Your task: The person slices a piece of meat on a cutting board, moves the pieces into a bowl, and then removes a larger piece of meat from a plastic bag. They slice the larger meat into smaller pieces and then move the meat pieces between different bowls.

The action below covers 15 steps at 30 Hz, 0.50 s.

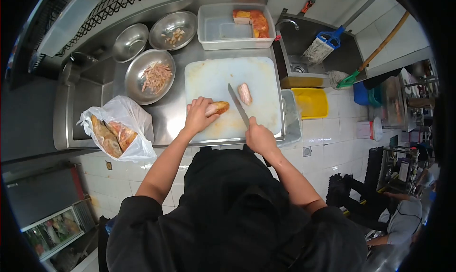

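Note:
My left hand (pixel 198 115) rests on the white cutting board (pixel 204 77), its fingers closed round one end of a piece of meat (pixel 218 108) with a browned surface. In my right hand (pixel 260 137) is the handle of a long knife (pixel 239 106). The blade slants up and left over the board, its tip to the right of the held meat and apart from it. A second, paler piece of meat (pixel 244 94) lies just right of the blade. A small scrap sits near the top of the board.
Left of the board stand a steel bowl of meat strips (pixel 129 84), a bowl with small pieces (pixel 159 27), another bowl (pixel 130 43) and a plastic bag of meat (pixel 142 117). Behind is a plastic tub (pixel 213 45); right, a sink (pixel 292 48) and yellow bin (pixel 311 103). Another person (pixel 406 215) is lower right.

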### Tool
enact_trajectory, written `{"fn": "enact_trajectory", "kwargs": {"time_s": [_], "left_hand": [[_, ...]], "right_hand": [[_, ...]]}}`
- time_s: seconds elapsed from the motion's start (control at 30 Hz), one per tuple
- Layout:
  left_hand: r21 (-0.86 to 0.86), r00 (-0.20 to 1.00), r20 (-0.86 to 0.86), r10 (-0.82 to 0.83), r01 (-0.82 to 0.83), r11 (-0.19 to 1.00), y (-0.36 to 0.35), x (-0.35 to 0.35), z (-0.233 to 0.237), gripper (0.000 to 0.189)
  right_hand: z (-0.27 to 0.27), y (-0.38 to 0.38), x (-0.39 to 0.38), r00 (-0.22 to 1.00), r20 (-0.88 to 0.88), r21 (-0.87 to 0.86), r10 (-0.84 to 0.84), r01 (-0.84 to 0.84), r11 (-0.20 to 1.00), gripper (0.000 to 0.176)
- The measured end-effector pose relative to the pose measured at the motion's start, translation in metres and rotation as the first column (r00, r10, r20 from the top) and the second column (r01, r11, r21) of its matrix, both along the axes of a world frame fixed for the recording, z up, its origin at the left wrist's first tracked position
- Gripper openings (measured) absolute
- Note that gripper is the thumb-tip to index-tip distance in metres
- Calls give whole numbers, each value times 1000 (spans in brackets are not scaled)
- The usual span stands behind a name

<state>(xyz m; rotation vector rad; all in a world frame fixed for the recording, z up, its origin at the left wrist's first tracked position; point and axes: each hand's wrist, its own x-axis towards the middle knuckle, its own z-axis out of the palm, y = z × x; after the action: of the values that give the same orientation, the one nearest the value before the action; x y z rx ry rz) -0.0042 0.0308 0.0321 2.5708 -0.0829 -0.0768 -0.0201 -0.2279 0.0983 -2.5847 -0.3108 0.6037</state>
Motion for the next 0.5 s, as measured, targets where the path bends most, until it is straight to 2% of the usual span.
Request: {"fn": "enact_trajectory", "kwargs": {"time_s": [0.13,0.2,0.27,0.5], "left_hand": [[-79,999,18,-39,40,996,0,0,-4,49],[-67,989,100,-108,115,991,2,3,-3,46],[-59,991,81,-104,109,992,0,3,-3,45],[-71,990,99,-100,107,992,-3,0,-8,43]], "right_hand": [[15,9,-4,995,-57,-10,81,-81,997,24],[25,16,-6,992,-73,-20,107,-109,994,23],[36,23,-7,979,-158,-51,130,-140,989,22],[42,42,-11,959,-248,-115,140,-173,978,22]]}}
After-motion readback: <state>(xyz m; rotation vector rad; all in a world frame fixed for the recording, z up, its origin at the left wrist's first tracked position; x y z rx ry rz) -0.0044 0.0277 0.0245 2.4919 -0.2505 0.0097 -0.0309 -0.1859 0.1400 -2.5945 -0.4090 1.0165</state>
